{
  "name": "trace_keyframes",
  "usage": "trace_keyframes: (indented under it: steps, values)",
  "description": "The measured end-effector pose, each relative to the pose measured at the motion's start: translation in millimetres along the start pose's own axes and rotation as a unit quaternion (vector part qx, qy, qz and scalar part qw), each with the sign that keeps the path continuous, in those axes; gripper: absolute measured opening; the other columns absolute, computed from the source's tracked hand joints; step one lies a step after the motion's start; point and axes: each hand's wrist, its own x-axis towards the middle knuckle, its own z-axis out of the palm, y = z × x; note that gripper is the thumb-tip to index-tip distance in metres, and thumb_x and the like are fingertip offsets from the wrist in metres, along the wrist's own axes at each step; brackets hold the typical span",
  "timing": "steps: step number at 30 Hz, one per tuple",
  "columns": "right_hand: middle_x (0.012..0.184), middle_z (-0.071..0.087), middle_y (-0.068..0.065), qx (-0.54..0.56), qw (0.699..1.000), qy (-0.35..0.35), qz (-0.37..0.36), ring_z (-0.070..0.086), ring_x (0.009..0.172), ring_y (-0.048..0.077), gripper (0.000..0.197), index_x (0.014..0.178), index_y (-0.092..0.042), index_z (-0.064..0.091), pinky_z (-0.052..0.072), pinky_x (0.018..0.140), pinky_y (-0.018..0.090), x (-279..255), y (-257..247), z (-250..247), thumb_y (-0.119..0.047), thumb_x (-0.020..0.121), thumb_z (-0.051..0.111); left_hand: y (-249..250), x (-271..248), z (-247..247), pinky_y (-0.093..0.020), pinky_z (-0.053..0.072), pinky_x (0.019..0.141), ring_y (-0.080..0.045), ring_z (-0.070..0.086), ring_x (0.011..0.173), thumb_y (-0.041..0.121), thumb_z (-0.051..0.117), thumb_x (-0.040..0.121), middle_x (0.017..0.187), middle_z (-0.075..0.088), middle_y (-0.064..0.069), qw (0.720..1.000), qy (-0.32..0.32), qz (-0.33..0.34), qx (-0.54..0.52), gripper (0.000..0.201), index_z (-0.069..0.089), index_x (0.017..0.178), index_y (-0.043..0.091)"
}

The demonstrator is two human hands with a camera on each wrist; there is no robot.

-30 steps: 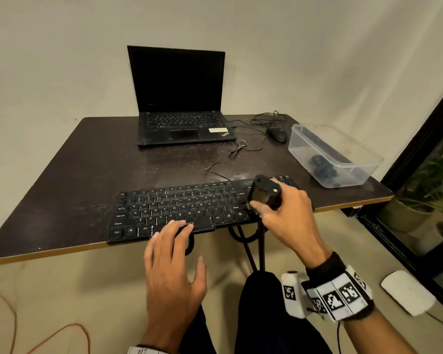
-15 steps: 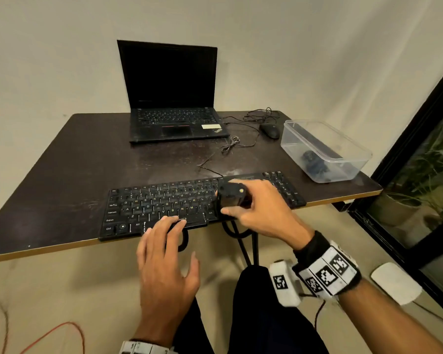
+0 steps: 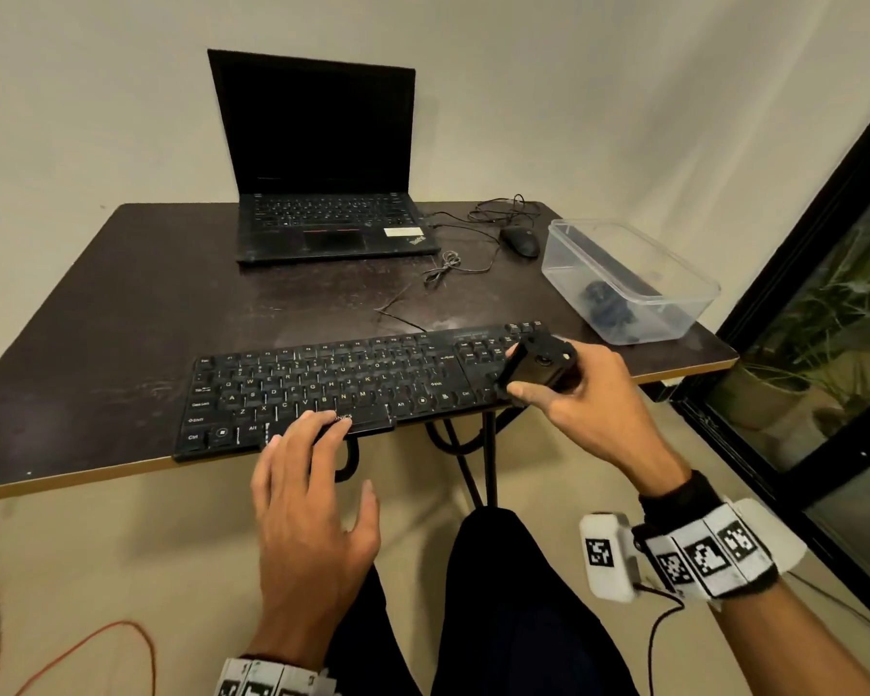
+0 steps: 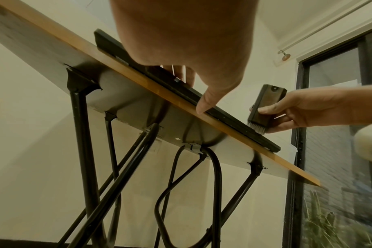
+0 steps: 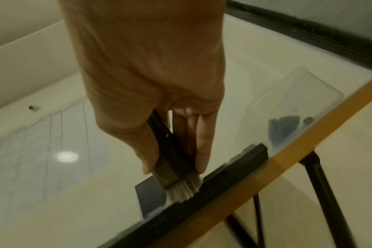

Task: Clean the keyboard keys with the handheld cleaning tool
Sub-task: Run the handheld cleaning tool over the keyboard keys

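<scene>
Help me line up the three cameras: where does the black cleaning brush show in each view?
Head: the cleaning brush is right of centre, gripped by the right hand over the keyboard's right end.
Left wrist: right of centre, brush upright, bristles down on the keyboard.
Right wrist: lower centre, pale bristles on the keyboard's edge.
Shared landmark: the table's light wooden front edge.
</scene>
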Motion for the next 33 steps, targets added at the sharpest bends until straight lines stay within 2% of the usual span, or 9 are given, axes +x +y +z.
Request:
trace_keyframes:
  steps: [3,7,14,18,21,24,27,30,33]
  values:
    - [0.087,0.077,-0.020,-0.007,0.999,0.045,0.018,0.072,0.090,0.002,0.019,0.092,-0.040,0.074,0.061,0.090,0.041,2.7,0.3,-1.3,-0.030,0.084,0.088,1.4,-0.1,-0.1,-0.046,0.017,0.131,-0.028,0.047,0.144,0.023,0.064,0.081,0.149,0.052,-0.004,1.000,-0.002,0.003,0.002,0.063,0.058,0.142,0.010]
    - [0.101,0.080,-0.023,-0.003,0.998,-0.047,-0.041,0.073,0.100,-0.001,0.032,0.113,-0.033,0.080,0.059,0.097,0.036,-0.9,-17.3,15.9,-0.028,0.083,0.089,0.2,0.0,-0.3,-0.045,0.017,0.131,-0.029,0.047,0.144,0.027,0.059,0.083,0.149,0.052,-0.004,1.000,-0.003,0.004,0.002,0.062,0.058,0.142,0.010]
    - [0.102,0.079,-0.023,-0.028,0.992,-0.073,-0.097,0.073,0.101,0.001,0.032,0.113,-0.032,0.080,0.059,0.096,0.036,19.9,-30.7,20.1,-0.024,0.083,0.088,-0.9,0.6,1.5,-0.050,0.025,0.128,-0.025,0.046,0.145,0.022,0.063,0.084,0.149,0.054,-0.003,1.000,0.022,0.012,-0.019,0.058,0.061,0.140,0.009]
    - [0.104,0.080,-0.020,-0.022,0.986,-0.107,-0.130,0.073,0.102,0.002,0.030,0.113,-0.029,0.079,0.059,0.096,0.034,35.3,-48.8,52.7,-0.024,0.084,0.088,-3.3,2.0,-2.9,-0.050,0.033,0.122,-0.028,0.051,0.141,0.012,0.069,0.082,0.144,0.058,-0.006,0.996,0.079,-0.001,-0.033,0.051,0.066,0.133,0.008]
    - [0.097,0.081,-0.014,-0.021,0.982,-0.122,-0.143,0.073,0.094,0.006,0.024,0.106,-0.026,0.080,0.057,0.087,0.029,45.9,-72.5,81.4,-0.023,0.084,0.088,-13.6,5.3,-9.4,-0.057,0.033,0.120,-0.030,0.054,0.138,0.012,0.071,0.081,0.141,0.061,-0.008,0.993,0.116,-0.033,-0.010,0.046,0.070,0.127,0.007]
    - [0.097,0.081,-0.011,-0.026,0.976,-0.146,-0.157,0.073,0.093,0.012,0.023,0.106,-0.026,0.079,0.057,0.089,0.032,53.9,-102.5,112.8,-0.027,0.084,0.088,-27.6,8.5,-16.2,-0.058,0.032,0.120,-0.032,0.058,0.135,0.014,0.072,0.083,0.138,0.064,-0.009,0.987,0.145,-0.067,-0.003,0.040,0.072,0.123,0.007]
    - [0.095,0.080,-0.011,-0.031,0.968,-0.171,-0.180,0.071,0.092,0.015,0.022,0.105,-0.028,0.078,0.056,0.087,0.033,60.9,-134.1,147.9,-0.029,0.085,0.085,-36.6,10.2,-21.1,-0.056,0.032,0.121,-0.028,0.061,0.130,0.018,0.071,0.088,0.135,0.065,-0.006,0.986,0.150,-0.077,-0.003,0.033,0.073,0.121,0.010]
    - [0.091,0.077,-0.012,-0.027,0.960,-0.202,-0.192,0.068,0.089,0.013,0.023,0.107,-0.030,0.077,0.050,0.082,0.029,67.5,-163.4,173.9,-0.028,0.086,0.085,-37.3,10.9,-21.4,-0.056,0.032,0.122,-0.027,0.061,0.129,0.020,0.070,0.091,0.133,0.066,-0.005,0.986,0.149,-0.077,-0.007,0.031,0.074,0.120,0.010]
    - [0.095,0.079,-0.009,-0.044,0.954,-0.217,-0.202,0.069,0.093,0.016,0.027,0.111,-0.029,0.077,0.053,0.087,0.031,72.1,-178.8,185.4,-0.027,0.086,0.085,-35.2,11.4,-22.2,-0.055,0.031,0.122,-0.025,0.061,0.130,0.022,0.070,0.093,0.133,0.066,-0.005,0.986,0.149,-0.081,-0.014,0.029,0.074,0.119,0.010]
